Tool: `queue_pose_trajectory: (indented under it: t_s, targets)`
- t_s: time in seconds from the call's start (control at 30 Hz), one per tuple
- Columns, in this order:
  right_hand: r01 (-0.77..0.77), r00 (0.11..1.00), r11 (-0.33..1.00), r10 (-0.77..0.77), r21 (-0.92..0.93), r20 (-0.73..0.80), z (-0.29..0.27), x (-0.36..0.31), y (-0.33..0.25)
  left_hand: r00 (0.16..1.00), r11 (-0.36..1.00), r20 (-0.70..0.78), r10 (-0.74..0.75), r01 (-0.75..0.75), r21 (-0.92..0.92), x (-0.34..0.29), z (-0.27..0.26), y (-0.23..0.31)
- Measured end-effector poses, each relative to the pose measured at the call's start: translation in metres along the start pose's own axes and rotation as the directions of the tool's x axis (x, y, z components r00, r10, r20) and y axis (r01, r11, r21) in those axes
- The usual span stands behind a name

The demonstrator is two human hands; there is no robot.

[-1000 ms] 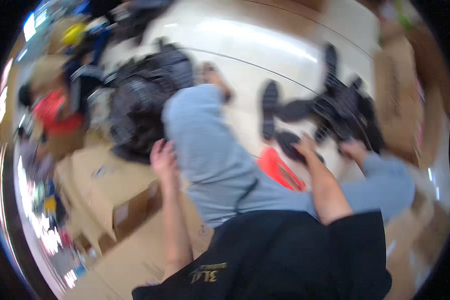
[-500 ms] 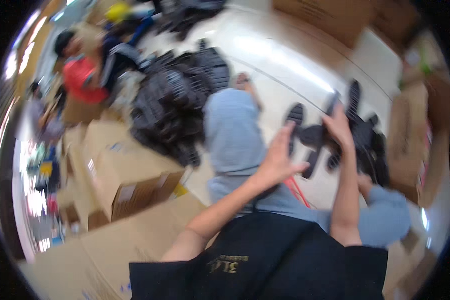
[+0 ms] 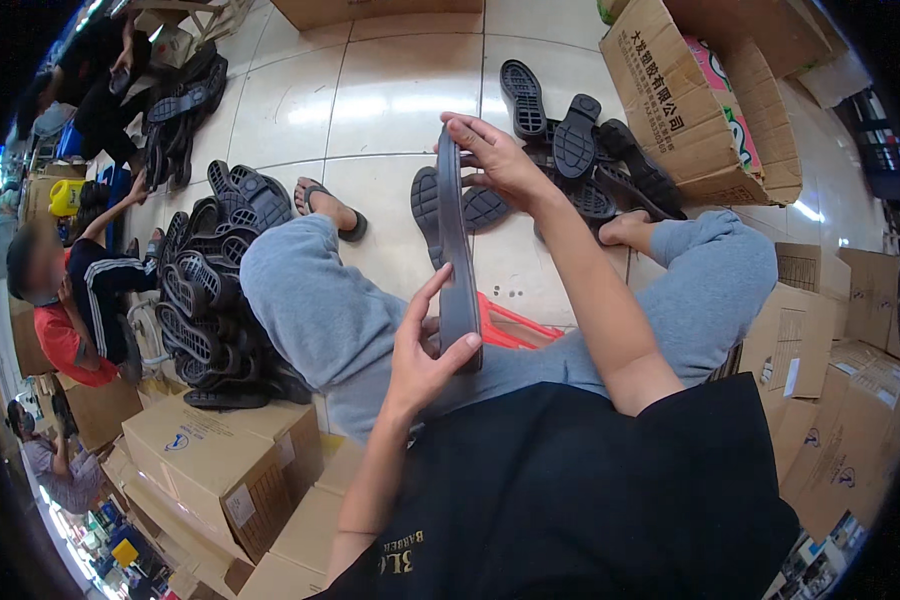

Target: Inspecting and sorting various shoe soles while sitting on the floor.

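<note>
A dark grey shoe sole [image 3: 458, 260] stands on edge between my hands, its long side wall facing me. My left hand [image 3: 415, 362] holds the lower end, with the thumb on one side and fingers on the other. Near the upper end, my right hand [image 3: 505, 165] grips the sole with bent fingers. Beneath it on the floor lie a black sole [image 3: 426, 208] and another sole [image 3: 488, 208], both partly hidden by the held one and my hand. More black soles [image 3: 575, 140] lie in a loose group by my right foot.
A big heap of black soles [image 3: 205, 300] lies beside my left knee. Cardboard boxes [image 3: 210, 460] stand at lower left, and an opened carton [image 3: 670, 110] at far right. Red plastic [image 3: 515, 322] shows between my legs. A person in red [image 3: 70, 330] sits at left.
The view has swung round, so the heaps and boxes appear shifted. My left hand, spread before, has closed on the sole's lower end. Both hands now share one sole.
</note>
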State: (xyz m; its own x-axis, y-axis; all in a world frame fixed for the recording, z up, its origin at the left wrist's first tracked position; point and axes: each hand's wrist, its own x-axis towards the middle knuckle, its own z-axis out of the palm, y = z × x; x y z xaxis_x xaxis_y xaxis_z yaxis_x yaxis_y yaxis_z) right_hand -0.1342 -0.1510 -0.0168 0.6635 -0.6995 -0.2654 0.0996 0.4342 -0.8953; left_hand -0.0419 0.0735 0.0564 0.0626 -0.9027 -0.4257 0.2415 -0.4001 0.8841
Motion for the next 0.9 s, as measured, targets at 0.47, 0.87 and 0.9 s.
queue_pose_trajectory:
  t_s: [0.47,0.87,0.9]
  targets:
    - [-0.563,0.799,0.804,0.588,-0.191,0.122,-0.034,-0.002,0.012,0.944,0.817,-0.328,0.037,-0.217,-0.534,0.009,-0.063,0.050]
    - [-0.461,0.886,0.886,0.462,-0.040,0.025,-0.054,-0.002,0.013,0.558,0.469,-0.721,0.411,-0.808,-0.357,-0.066,-0.152,0.050]
    - [-0.447,0.894,0.893,0.447,-0.043,-0.017,-0.059,-0.001,0.014,0.458,0.449,-0.787,0.415,-0.855,-0.261,-0.069,-0.170,0.048]
